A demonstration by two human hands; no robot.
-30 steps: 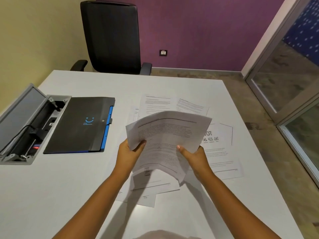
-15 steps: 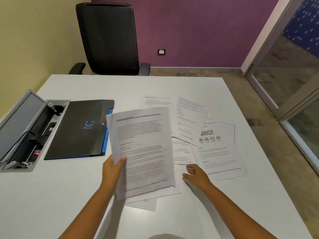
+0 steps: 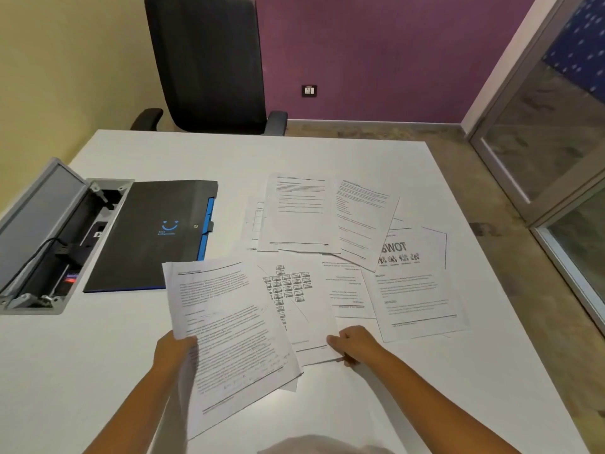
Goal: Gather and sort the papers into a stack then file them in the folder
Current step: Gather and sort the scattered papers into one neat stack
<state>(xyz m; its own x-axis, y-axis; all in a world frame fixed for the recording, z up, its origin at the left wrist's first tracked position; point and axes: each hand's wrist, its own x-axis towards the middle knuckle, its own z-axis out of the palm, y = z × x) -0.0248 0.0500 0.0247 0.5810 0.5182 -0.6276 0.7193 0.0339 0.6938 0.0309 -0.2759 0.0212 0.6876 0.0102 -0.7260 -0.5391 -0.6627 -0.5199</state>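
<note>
My left hand (image 3: 173, 350) grips a small stack of printed pages (image 3: 226, 329) by its left edge, held low over the near part of the white table (image 3: 327, 152). My right hand (image 3: 352, 344) pinches the near right corner of a sheet with a chart (image 3: 294, 299) lying on the table. More sheets lie spread beyond: a text page (image 3: 298, 214), a tilted page (image 3: 363, 221), a SWOT page (image 3: 415, 283). The black folder (image 3: 157, 234) with a blue edge lies shut at the left.
An open grey cable box (image 3: 49, 244) is set into the table's left side beside the folder. A black office chair (image 3: 209, 63) stands at the far edge. Glass partition (image 3: 556, 142) and floor lie to the right of the table.
My left hand lowered the held stack toward the table and left. My right hand moved onto the chart sheet, which was covered before, and pinched its corner.
</note>
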